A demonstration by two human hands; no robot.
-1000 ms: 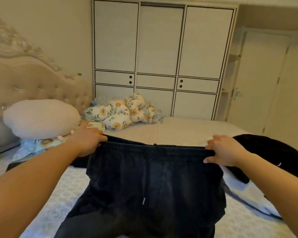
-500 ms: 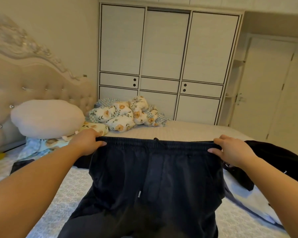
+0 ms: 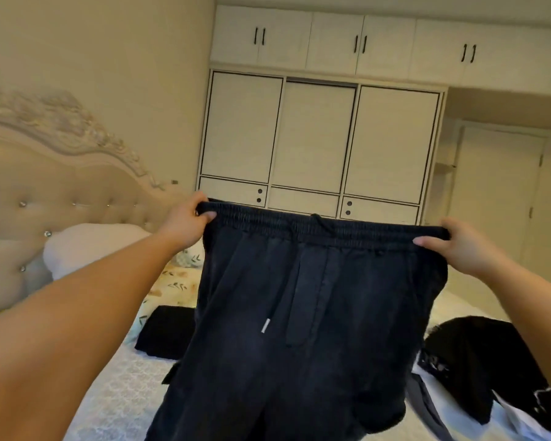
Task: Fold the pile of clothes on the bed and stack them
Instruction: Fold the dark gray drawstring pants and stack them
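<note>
A pair of dark washed trousers (image 3: 299, 313) with an elastic waistband and drawstring hangs in front of me, raised above the bed (image 3: 118, 393). My left hand (image 3: 185, 221) grips the waistband's left end and my right hand (image 3: 458, 246) grips its right end, stretching it flat. The legs hang down out of view at the bottom. On the bed to the right lies a loose black garment (image 3: 468, 361) over white cloth (image 3: 519, 418). A folded black piece (image 3: 166, 332) lies on the bed to the left, partly hidden by the trousers.
A tufted headboard (image 3: 45, 198) and a white pillow (image 3: 93, 246) stand at the left, with floral bedding (image 3: 175, 281) beside them. A white wardrobe (image 3: 318, 138) fills the far wall, and a door (image 3: 497, 198) is at the right.
Both hands have lifted the trousers by the waistband up and away from the bed, and my view has tilted upward. The grip on both ends is unchanged.
</note>
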